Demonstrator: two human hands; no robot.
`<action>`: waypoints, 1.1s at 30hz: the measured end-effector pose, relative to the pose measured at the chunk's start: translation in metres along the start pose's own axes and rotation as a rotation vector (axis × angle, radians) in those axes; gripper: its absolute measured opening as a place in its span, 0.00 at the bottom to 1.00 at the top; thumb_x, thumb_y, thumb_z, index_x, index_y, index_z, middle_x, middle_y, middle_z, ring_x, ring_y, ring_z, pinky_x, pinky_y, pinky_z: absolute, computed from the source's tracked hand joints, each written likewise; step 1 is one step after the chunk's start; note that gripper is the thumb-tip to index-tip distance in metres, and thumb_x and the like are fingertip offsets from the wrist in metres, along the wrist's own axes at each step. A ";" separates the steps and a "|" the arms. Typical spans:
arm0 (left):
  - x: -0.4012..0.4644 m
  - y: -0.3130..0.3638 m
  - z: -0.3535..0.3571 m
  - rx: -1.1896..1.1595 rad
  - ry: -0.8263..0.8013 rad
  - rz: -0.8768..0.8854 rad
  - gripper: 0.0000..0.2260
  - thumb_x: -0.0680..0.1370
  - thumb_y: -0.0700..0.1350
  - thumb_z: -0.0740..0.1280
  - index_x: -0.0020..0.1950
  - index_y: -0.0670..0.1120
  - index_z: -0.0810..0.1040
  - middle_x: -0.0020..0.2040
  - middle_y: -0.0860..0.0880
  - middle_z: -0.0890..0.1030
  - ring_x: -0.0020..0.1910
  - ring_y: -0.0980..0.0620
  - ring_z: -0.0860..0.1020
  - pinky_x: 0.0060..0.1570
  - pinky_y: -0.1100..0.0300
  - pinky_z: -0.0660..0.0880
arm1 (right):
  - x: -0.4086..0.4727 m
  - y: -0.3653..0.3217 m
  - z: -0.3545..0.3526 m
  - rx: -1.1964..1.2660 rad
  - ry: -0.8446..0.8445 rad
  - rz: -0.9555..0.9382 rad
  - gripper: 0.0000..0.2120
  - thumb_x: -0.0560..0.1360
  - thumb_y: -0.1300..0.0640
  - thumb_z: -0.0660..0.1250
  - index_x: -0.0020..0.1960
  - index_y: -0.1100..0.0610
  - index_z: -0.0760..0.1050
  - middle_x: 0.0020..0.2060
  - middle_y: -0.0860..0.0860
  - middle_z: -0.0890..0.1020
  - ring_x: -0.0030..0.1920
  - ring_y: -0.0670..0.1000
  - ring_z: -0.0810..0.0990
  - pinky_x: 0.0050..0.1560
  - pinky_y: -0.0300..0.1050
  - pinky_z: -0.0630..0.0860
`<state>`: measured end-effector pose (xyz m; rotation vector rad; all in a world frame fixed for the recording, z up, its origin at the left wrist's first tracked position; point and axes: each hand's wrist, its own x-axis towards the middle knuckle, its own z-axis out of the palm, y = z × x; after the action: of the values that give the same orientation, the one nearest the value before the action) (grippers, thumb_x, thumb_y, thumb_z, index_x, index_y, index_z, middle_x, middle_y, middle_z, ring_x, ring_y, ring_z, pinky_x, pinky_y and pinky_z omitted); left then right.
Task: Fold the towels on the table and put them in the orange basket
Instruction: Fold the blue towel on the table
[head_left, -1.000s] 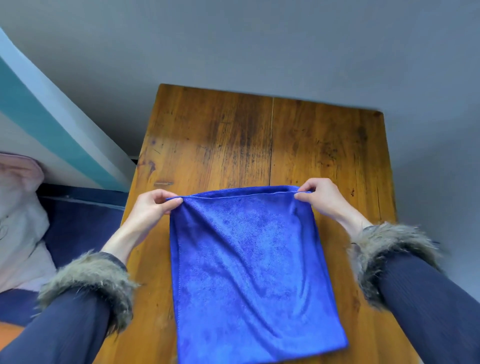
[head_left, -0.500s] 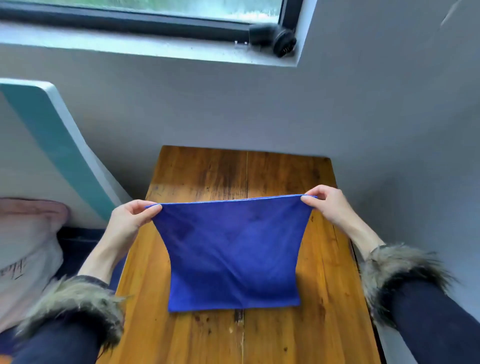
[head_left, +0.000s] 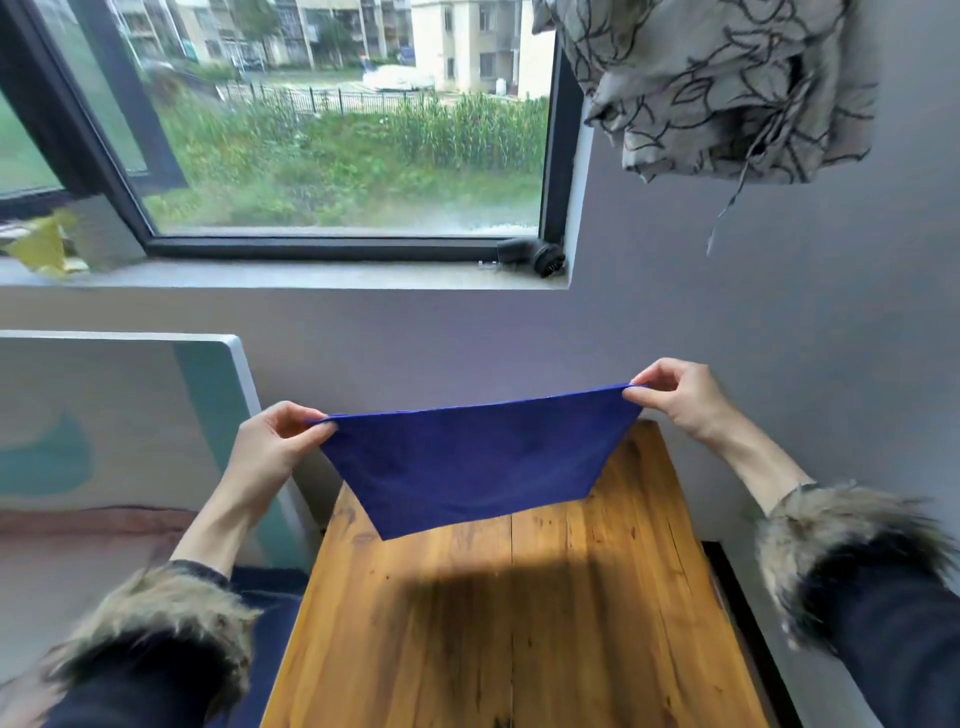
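The blue towel (head_left: 470, 460) hangs in the air above the wooden table (head_left: 519, 623), stretched between the left hand (head_left: 275, 441) and the right hand (head_left: 675, 397), each pinching a top corner between thumb and fingers. It looks like the fold is mid-way — next, I'd guess, the corners must meet or the cloth be laid flat. The orange basket isn't in view — nor any other towels.

- Daylight comes in through the window (head_left: 332, 124), bright and even.
- The towel (head_left: 478, 462) casts a broad soft shadow on the wooden table (head_left: 519, 649).
- The fur cuffs (head_left: 841, 551) are motion-blurred.
- Wide-angle distortion bends the window frame and the edges.
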<state>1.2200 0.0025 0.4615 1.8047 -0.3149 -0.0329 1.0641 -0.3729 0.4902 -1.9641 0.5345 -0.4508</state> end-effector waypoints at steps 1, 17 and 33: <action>0.001 0.004 -0.001 -0.008 0.011 0.008 0.06 0.72 0.33 0.71 0.39 0.44 0.78 0.38 0.47 0.80 0.31 0.65 0.77 0.37 0.76 0.72 | 0.000 -0.004 -0.001 -0.018 0.012 -0.012 0.11 0.70 0.68 0.71 0.35 0.55 0.75 0.32 0.51 0.79 0.28 0.36 0.76 0.36 0.31 0.73; 0.021 0.014 -0.024 -0.123 0.043 -0.006 0.07 0.71 0.32 0.70 0.38 0.43 0.78 0.31 0.54 0.81 0.32 0.63 0.77 0.36 0.75 0.73 | -0.003 -0.040 0.003 0.464 -0.085 0.025 0.12 0.72 0.74 0.64 0.47 0.58 0.75 0.40 0.54 0.77 0.40 0.50 0.77 0.41 0.35 0.78; 0.050 -0.012 0.009 0.153 0.012 -0.046 0.04 0.73 0.40 0.72 0.45 0.41 0.81 0.42 0.45 0.81 0.43 0.50 0.77 0.45 0.61 0.71 | 0.025 -0.018 0.028 -0.177 0.224 0.086 0.04 0.73 0.65 0.67 0.44 0.57 0.79 0.39 0.53 0.80 0.42 0.51 0.75 0.45 0.39 0.68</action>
<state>1.2690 -0.0151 0.4554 1.9630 -0.2730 -0.0310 1.1031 -0.3584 0.4969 -2.0613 0.8223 -0.5903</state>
